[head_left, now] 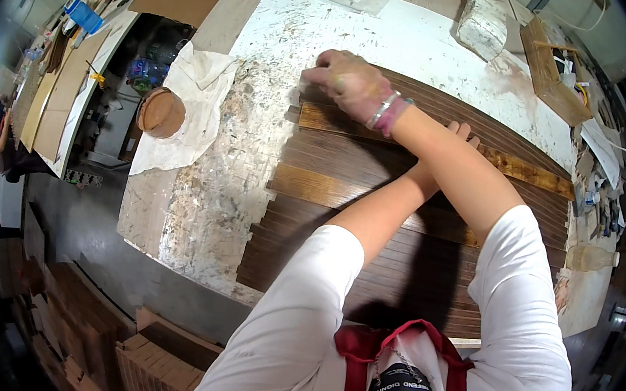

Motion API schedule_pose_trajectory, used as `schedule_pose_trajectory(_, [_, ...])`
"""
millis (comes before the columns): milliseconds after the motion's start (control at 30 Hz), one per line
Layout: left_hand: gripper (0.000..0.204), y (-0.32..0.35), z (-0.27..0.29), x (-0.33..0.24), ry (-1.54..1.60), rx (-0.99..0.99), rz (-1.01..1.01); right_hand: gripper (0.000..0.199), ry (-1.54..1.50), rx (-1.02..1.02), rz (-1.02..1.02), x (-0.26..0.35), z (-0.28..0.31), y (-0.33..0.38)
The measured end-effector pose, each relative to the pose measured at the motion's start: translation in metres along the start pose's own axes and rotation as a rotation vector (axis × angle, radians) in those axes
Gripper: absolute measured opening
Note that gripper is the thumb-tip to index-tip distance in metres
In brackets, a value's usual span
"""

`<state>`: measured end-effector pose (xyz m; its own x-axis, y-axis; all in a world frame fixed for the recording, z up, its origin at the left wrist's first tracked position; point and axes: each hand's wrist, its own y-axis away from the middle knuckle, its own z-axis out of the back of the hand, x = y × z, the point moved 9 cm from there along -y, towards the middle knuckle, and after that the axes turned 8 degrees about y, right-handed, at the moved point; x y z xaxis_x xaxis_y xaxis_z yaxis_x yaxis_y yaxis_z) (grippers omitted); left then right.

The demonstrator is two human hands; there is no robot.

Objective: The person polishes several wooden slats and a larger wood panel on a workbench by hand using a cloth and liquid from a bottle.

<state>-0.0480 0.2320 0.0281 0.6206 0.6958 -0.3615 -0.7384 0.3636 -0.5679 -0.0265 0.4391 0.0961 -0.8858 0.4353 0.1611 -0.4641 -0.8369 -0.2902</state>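
Note:
My forearms cross over dark brown grooved wood panels (398,263) lying on the table. My right hand (352,86), stained pinkish and with a bracelet at its wrist, reaches to the panels' far left corner. Its fingers are curled together; whatever they may hold is hidden. Beneath my right forearm, my left hand (465,132) rests on the far panel with its fingertips stretched out; the rest of it is covered. Lighter brown strips cross the panels, one (535,174) near the far edge and another (314,186) nearer the middle.
Left of the panels, a round brown tub (161,112) stands on a crumpled white cloth (197,97). The table (206,214) is stained. A white block (482,25), a wooden box (551,72) and a clear bottle (591,259) sit along the right. Wooden pieces (162,371) are stacked below left.

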Motion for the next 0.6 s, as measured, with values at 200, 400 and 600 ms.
schedule_pose_trajectory(200, [0.047, -0.01, -0.007, 0.002, 0.169, 0.107, -0.011, 0.018, -0.297, -0.446, 0.056, -0.009, 0.037, 0.056])
schedule_pose_trajectory(400, [0.052, -0.007, -0.019, 0.01, -0.168, 0.129, -0.034, 0.021, -0.013, -0.39, -0.356, -0.11, 0.116, 0.243])
schedule_pose_trajectory(600, [0.052, -0.026, -0.018, -0.017, -0.057, 0.318, 0.122, 0.035, -0.083, -0.696, -1.4, -0.308, 0.213, 0.615])
